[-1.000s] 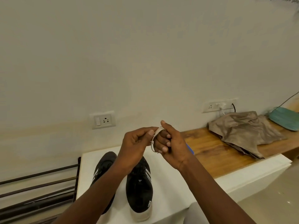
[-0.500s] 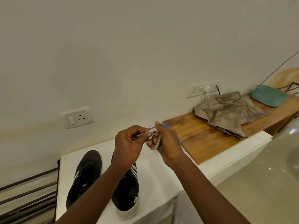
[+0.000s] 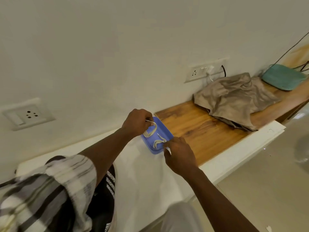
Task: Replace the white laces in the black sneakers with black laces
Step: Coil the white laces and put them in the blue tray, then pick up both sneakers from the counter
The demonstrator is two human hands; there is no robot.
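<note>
My left hand (image 3: pixel 138 123) pinches a coiled white lace (image 3: pixel 151 130) just above a small blue tray (image 3: pixel 164 130) on the white counter (image 3: pixel 143 174). A second white lace (image 3: pixel 158 141) lies inside the tray. My right hand (image 3: pixel 179 154) has its fingertips at the tray's near rim beside that lace; whether they pinch anything is unclear. One black sneaker (image 3: pixel 109 181) with white stripes shows under my left forearm. The rest of the shoes is hidden by my arm and striped sleeve (image 3: pixel 50 190).
A wooden board (image 3: pixel 200 129) lies right of the tray, with a crumpled beige cloth (image 3: pixel 234 101) and a teal pad (image 3: pixel 282 78) further right. Wall sockets (image 3: pixel 27 114) (image 3: pixel 204 70) sit behind. The counter edge drops to the floor (image 3: pixel 267 173) at the right.
Both hands came down from chest height to the blue tray. The lace coil came off my right fingers and now hangs from my left hand. My view swung right and down.
</note>
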